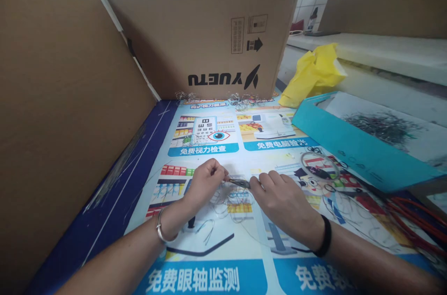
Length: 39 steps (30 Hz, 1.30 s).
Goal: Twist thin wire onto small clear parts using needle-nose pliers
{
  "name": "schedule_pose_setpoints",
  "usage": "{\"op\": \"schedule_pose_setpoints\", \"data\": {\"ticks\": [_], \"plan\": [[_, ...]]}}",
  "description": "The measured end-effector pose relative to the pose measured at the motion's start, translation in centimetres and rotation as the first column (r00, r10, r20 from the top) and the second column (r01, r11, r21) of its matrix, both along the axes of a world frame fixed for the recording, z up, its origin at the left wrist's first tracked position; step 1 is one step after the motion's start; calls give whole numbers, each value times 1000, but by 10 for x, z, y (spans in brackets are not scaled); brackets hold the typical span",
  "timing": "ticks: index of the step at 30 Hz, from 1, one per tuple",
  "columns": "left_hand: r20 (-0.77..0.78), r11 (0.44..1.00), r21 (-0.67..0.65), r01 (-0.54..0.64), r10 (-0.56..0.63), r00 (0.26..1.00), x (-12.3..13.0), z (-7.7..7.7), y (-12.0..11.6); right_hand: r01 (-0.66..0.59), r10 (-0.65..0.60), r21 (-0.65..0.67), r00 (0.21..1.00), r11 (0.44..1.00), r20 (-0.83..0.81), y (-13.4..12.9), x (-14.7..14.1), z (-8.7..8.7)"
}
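Note:
My right hand (275, 192) is wrapped round a pair of pliers (240, 183), whose dark metal jaws point left. Close to the jaw tips, the fingers of my left hand (209, 181) are pinched together on something too small to make out, perhaps the end of a thin wire. Beneath both hands lies a loose tangle of thin wire (223, 199) on the printed sheet (244, 248). A short bent piece of wire (208, 232) rests nearer to me, below my left hand.
Cardboard panels (195, 30) stand behind and at the left. A blue box (363, 155) at the right holds many short dark wire pieces (380, 127). Behind it is a yellow bag (314, 71). A wire coil (320, 166) and red-orange cords (412, 220) lie at the right.

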<state>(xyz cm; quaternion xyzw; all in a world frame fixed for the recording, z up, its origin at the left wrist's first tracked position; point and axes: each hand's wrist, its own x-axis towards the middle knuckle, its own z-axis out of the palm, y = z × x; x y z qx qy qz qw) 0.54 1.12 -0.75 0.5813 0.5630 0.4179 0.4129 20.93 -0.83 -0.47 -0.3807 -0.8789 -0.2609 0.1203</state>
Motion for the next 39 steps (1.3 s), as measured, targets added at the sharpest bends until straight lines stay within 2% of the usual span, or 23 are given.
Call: {"op": "schedule_pose_setpoints", "data": {"ticks": [6, 15, 24, 35, 39], "plan": [[-80, 999, 36, -24, 26, 996, 1, 2, -2, -8, 9, 46, 1000, 999, -17, -2, -2, 3], [-90, 999, 5, -41, 42, 995, 2, 5, -2, 1, -1, 51, 1000, 999, -12, -1, -2, -1], [-136, 1000, 24, -9, 12, 991, 2, 6, -3, 2, -4, -45, 998, 999, -62, 3, 0, -7], [-170, 1000, 27, 7, -2, 985, 3, 6, -1, -17, 8, -88, 994, 996, -105, 3, -1, -8], [-179, 998, 52, 45, -35, 983, 2, 8, 0, -9, -26, -195, 983, 981, -179, 3, 0, -6]]}}
